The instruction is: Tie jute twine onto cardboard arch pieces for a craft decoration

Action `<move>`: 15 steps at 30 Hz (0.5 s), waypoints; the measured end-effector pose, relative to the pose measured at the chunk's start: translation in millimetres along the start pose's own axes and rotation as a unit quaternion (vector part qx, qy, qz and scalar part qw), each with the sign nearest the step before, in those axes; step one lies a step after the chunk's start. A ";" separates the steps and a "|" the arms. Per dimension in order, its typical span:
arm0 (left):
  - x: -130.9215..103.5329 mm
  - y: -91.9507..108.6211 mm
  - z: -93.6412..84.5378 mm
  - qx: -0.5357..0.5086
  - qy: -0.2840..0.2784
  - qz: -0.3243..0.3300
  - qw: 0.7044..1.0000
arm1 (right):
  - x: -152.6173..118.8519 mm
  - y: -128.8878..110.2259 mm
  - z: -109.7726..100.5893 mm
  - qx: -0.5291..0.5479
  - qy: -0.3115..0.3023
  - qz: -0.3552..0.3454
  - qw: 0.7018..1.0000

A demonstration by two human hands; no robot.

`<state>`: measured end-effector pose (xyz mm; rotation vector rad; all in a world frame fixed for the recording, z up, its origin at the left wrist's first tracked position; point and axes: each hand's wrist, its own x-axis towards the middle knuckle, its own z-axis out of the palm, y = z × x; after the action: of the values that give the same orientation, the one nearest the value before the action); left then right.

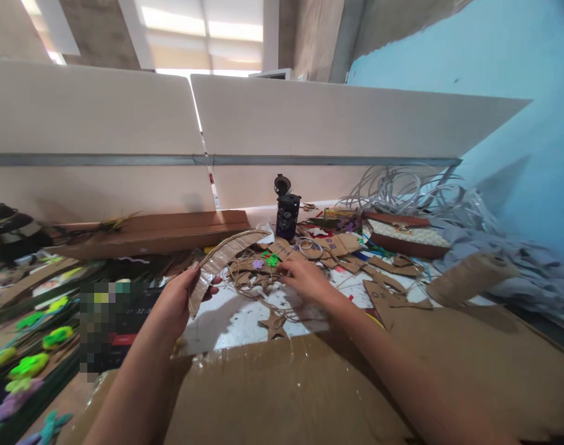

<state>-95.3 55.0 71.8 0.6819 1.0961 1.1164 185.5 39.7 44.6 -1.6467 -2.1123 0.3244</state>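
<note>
where cardboard (221, 257) tapers, left hand (182, 292) grips

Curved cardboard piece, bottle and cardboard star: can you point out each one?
Curved cardboard piece (220, 259): head view, on the middle of its arc.
Bottle (287, 216): head view, on its dark body, below the lid.
Cardboard star (273, 322): head view, on its centre.

"What stands at twelve o'clock?"
"A dark bottle (287, 216), lid (282, 185) flipped open, before white panels (319, 117)."
"And toward one?"
"A brown-trimmed handbag (408, 237), coiled clear tubing (396, 193) behind it."
"Two o'clock?"
"Rumpled grey-blue cloth (499, 242), beside the handbag."
</note>
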 end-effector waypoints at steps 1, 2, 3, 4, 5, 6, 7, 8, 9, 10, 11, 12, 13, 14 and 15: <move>-0.4 0.7 0.7 0.000 0.003 0.001 1.000 | -11.4 6.8 -9.9 -0.032 -0.002 0.010 0.999; -0.8 1.4 1.5 -0.001 0.007 0.004 1.000 | -25.1 13.8 -19.4 -0.053 -0.006 0.021 0.998; -1.2 2.0 2.4 -0.004 0.010 0.007 1.000 | -40.5 20.8 -27.6 -0.071 -0.010 0.022 0.997; -1.5 2.5 3.2 -0.007 0.012 0.008 1.000 | -56.8 27.5 -34.3 -0.083 -0.013 0.028 0.996; -1.6 2.7 3.9 -0.008 0.012 0.006 1.000 | -73.0 33.6 -39.0 -0.086 -0.022 0.036 0.995; -1.6 2.7 4.5 -0.007 0.013 0.002 1.000 | -88.3 39.0 -41.6 -0.087 -0.036 0.048 0.994; -1.3 2.4 4.9 -0.006 0.014 0.000 1.000 | -101.9 43.7 -42.4 -0.089 -0.050 0.061 0.993; -0.9 1.8 5.2 -0.004 0.013 -0.002 1.000 | -113.2 47.5 -41.7 -0.088 -0.059 0.073 0.992; -0.3 1.1 5.3 -0.002 0.012 -0.002 1.000 | -122.2 50.5 -39.9 -0.088 -0.061 0.087 0.990; 0.3 0.2 5.4 -0.001 0.012 0.000 1.000 | -128.8 52.5 -37.7 -0.088 -0.058 0.097 0.990; 0.9 -0.6 5.5 -0.001 0.012 0.003 1.000 | -133.5 53.9 -35.6 -0.088 -0.052 0.106 0.989; 1.4 -1.3 5.5 -0.002 0.012 0.006 1.000 | -136.9 54.7 -34.3 -0.090 -0.045 0.113 0.989; 1.7 -1.8 5.6 -0.002 0.013 0.007 1.000 | -139.6 55.2 -33.9 -0.093 -0.038 0.117 0.988; 1.9 -2.0 5.6 -0.004 0.014 0.008 1.000 | -142.0 55.6 -34.8 -0.098 -0.033 0.120 0.987; 1.9 -2.0 5.5 -0.006 0.015 0.008 1.000 | -144.4 56.3 -36.9 -0.105 -0.029 0.124 0.986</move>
<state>-89.4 56.6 71.3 0.6689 1.1100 1.1494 279.3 -87.4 23.8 -2.0523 -2.0425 0.2328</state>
